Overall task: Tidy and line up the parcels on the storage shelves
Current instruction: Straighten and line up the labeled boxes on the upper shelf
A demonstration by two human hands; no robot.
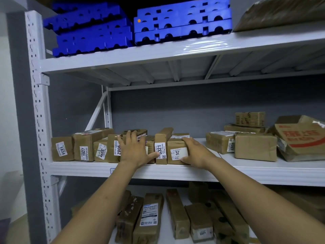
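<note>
Parcel storeroom: white metal shelving (175, 170), numbered taped parcels (84, 148), stacked blue pallets (182, 23).

Parcels (84, 143) beside and under the left fingers (129, 137): brown cardboard wrapped in tape, creased, low sheen. Parcel (177, 144) under the right fingers (186, 139): same taped cardboard, with a matt white paper label (178, 153). Shelf board (263, 171) just below the fingers: white painted metal, smooth, semi-gloss. Upright (37, 103) well left of the left fingers: white perforated metal. Upper shelf edge (193, 48) above the fingers: glossy, streaky highlights. Trays (182, 23) higher up: blue moulded plastic, shiny. Bag (281, 14) up right of the fingers: brown, crinkled, probably plastic film, blurred. Box (299, 140) far right of the right fingers: matt cardboard, red print, crumpled. Back wall (175, 111) behind the fingers: grey, matt.
</note>
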